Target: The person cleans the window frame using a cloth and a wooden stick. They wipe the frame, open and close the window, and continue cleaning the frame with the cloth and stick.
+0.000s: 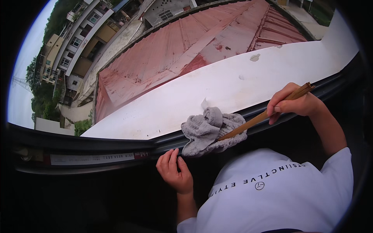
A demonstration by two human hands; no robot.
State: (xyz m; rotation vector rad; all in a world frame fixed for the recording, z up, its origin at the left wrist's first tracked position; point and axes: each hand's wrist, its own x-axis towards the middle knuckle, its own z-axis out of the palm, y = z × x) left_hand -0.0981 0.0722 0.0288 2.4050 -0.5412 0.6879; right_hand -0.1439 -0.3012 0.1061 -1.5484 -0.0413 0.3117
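In my right hand is a wooden stick with a splintered upper end. Its lower end rests against a bunched grey cloth, which lies over the dark window track and partly on the white ledge. Whether the cloth is tied to the stick cannot be told. Just left of the cloth, my left hand has its fingertips at the inner edge of the track, with nothing seen in it. A small pale flap stands up from the ledge behind the cloth.
The white outer ledge has chipped patches. Beyond and below it lies a red metal roof, with buildings at the upper left. A dark frame bearing a printed strip runs along the left. The area around my body is very dark.
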